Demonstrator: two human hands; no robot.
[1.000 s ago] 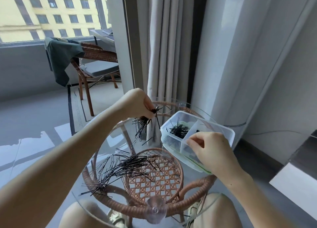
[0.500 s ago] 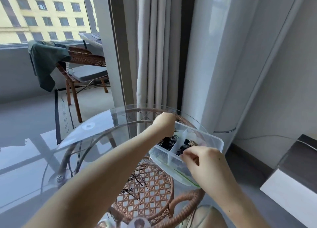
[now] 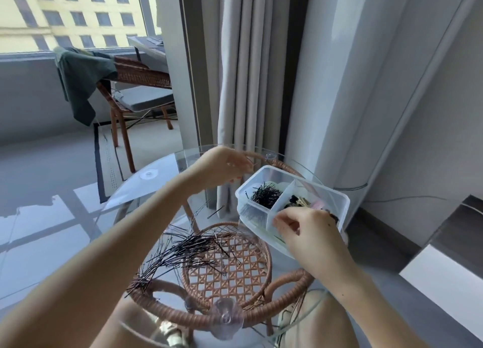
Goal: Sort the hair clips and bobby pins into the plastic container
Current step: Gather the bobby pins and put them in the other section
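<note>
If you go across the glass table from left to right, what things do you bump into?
Loose bobby pins → compartment of black bobby pins → compartment of hair clips → far wall of the plastic container.

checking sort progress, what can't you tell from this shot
Head view only:
- Right hand hides the near end of the plastic container and whatever its fingertips pinch.
- Clips in the right compartment: too small to count.
- Left hand: palm turned away, so whether it is empty is unclear.
</note>
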